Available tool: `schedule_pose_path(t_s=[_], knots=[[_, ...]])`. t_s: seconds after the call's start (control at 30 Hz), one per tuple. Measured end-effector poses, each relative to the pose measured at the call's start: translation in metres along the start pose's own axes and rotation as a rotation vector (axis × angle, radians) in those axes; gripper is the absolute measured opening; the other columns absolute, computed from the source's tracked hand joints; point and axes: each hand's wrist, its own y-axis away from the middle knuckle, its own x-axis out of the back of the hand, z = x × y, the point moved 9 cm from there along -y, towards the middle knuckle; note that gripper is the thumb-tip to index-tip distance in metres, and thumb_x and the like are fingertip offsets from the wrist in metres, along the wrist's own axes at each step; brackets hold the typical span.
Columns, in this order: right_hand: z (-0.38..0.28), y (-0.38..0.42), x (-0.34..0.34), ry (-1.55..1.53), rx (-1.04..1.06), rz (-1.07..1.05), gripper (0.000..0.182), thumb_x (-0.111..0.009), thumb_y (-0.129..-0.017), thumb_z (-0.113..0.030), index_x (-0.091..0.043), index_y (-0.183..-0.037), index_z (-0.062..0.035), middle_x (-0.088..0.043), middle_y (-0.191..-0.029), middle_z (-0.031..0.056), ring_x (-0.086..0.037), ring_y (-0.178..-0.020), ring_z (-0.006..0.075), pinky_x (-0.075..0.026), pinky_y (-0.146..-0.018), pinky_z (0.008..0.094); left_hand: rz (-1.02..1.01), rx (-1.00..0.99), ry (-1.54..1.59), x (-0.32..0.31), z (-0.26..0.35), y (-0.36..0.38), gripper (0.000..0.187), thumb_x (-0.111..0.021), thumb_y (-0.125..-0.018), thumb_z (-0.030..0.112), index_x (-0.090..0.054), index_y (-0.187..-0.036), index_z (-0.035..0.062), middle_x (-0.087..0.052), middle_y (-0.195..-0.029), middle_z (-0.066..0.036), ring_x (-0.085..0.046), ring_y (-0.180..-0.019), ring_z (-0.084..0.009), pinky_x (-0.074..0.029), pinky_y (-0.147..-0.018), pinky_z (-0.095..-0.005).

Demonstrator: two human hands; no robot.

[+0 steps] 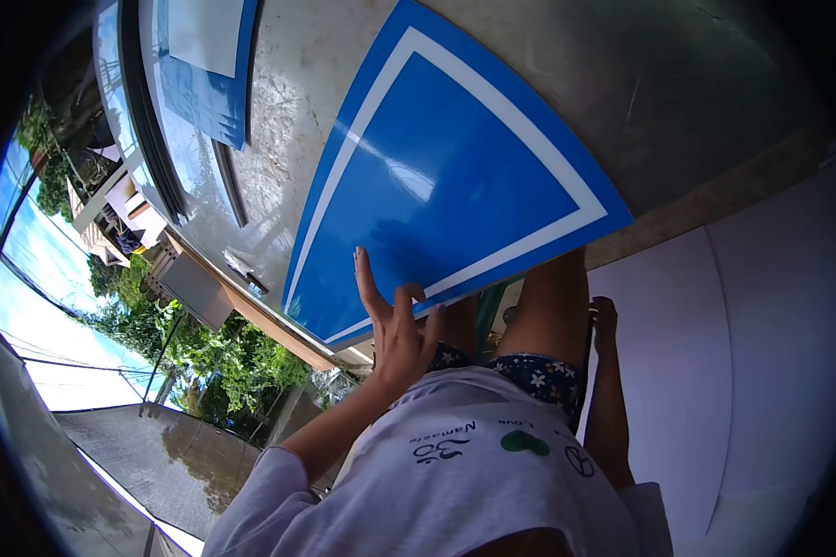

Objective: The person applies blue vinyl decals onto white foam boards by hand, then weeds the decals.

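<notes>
Two hands show, both belonging to the person wearing the camera, whose white printed shirt [492,464] fills the lower middle of the view with bare legs [553,306] reaching up from it.

The left hand [401,332] comes in from the lower left on a white sleeve [260,501]. Its fingers [364,278] are released and spread wide, with the index pointing straight up. The palm and fingertips lie against a blue sheet [455,176] close to that sheet's near edge. It grips nothing; it only presses flat on the blue face.

The blue sheet is large, with a white band running just inside its border. It rests on a grey stone surface [659,84], reaching from the top middle of that surface down to its near edge, where one corner of the sheet ends just left of the left hand. The sheet's right corner lies above the right leg.

The right hand [604,320] hangs beside the right leg, well apart from the blue sheet, at the edge of a white panel [762,371] that covers the right side of the view. Its fingers [607,306] look loosely curled, but I cannot tell whether they grasp the panel's edge or merely rest against it.

More blue sheets [204,74], stacked, show at the top left, along the far edge of the stone surface. Beyond that edge, on the left, are trees [214,362], a building [121,213] and bright sky.
</notes>
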Motion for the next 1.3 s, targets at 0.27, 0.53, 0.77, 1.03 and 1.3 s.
schedule_pose_path(t_s=[0.27, 0.53, 0.77, 1.03, 1.3], knots=[[0.029, -0.031, -0.013, 0.714, -0.223, -0.090, 0.028, -0.057, -0.089, -0.027, -0.055, -0.107, -0.0057, -0.061, -0.091, 0.0097, -0.060, -0.074, 0.0186, -0.050, -0.062, 0.0310, 0.063, -0.088, -0.046, 0.002, 0.024, -0.016, 0.021, -0.059, -0.083, 0.013, -0.043, -0.091, 0.0018, 0.004, -0.146, -0.034, 0.001, -0.134, -0.0560, -0.010, -0.106, -0.0618], [-0.004, -0.015, -0.033, 0.522, -0.134, -0.025, 0.030, -0.056, -0.089, -0.029, -0.056, -0.107, -0.0058, -0.062, -0.090, 0.0090, -0.060, -0.074, 0.0185, -0.050, -0.062, 0.0314, 0.054, -0.228, -0.086, 0.010, 0.070, -0.043, 0.023, -0.061, -0.081, 0.017, -0.045, -0.088, 0.0018, 0.000, -0.144, -0.036, 0.000, -0.132, -0.0589, -0.008, -0.104, -0.0666], [-0.009, -0.010, -0.015, 0.027, -0.122, 0.042, 0.030, -0.054, -0.090, -0.031, -0.056, -0.108, -0.0063, -0.062, -0.091, 0.0068, -0.059, -0.074, 0.0169, -0.049, -0.064, 0.0313, 0.116, -0.263, -0.070, -0.009, 0.044, -0.021, 0.030, -0.061, -0.081, 0.019, -0.043, -0.097, 0.0021, -0.008, -0.143, -0.036, -0.004, -0.133, -0.0572, -0.006, -0.104, -0.0663], [-0.018, 0.006, 0.014, 0.232, -0.018, 0.102, 0.026, -0.053, -0.092, -0.030, -0.056, -0.106, -0.0086, -0.059, -0.092, 0.0045, -0.057, -0.078, 0.0152, -0.045, -0.067, 0.0289, 0.215, -0.402, -0.274, -0.017, -0.081, 0.054, 0.064, -0.063, -0.080, 0.035, -0.035, -0.133, 0.0150, -0.022, -0.144, -0.026, -0.013, -0.137, -0.0457, 0.004, -0.103, -0.0688], [-0.007, 0.006, -0.004, 0.249, 0.161, -0.053, 0.028, -0.055, -0.091, -0.030, -0.055, -0.107, -0.0079, -0.059, -0.092, 0.0060, -0.059, -0.081, 0.0150, -0.045, -0.062, 0.0285, 0.246, -0.473, -0.366, -0.056, -0.114, 0.058, 0.063, -0.054, -0.081, 0.050, -0.038, -0.133, 0.0174, -0.018, -0.147, -0.026, -0.014, -0.135, -0.0493, 0.005, -0.099, -0.0735]])
